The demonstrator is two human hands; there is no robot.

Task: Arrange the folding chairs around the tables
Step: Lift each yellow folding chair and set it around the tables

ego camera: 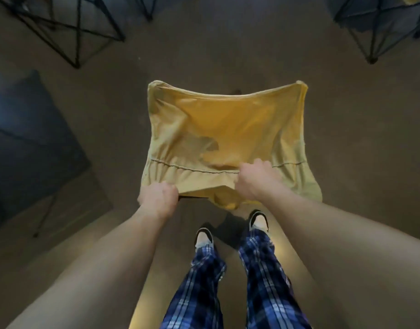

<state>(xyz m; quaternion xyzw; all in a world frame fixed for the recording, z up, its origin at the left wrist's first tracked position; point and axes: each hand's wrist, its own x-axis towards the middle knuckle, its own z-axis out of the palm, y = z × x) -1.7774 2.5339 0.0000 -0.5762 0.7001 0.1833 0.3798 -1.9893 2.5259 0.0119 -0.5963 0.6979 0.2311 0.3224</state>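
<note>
A yellow fabric folding chair (225, 129) stands unfolded in front of me, seen from above, its seat stretched between four corners. My left hand (159, 196) grips the near left corner of the fabric, fingers curled round the edge. My right hand (254, 179) grips the near edge of the seat just right of the middle, bunching the cloth. Most of the chair's frame is hidden under the fabric.
A dark square table (31, 148) stands at my left. Black crossed frames of other furniture (69, 27) lie at the far left, and another frame (380, 27) at the far right. Brown floor surrounds the chair. My feet stand just behind it.
</note>
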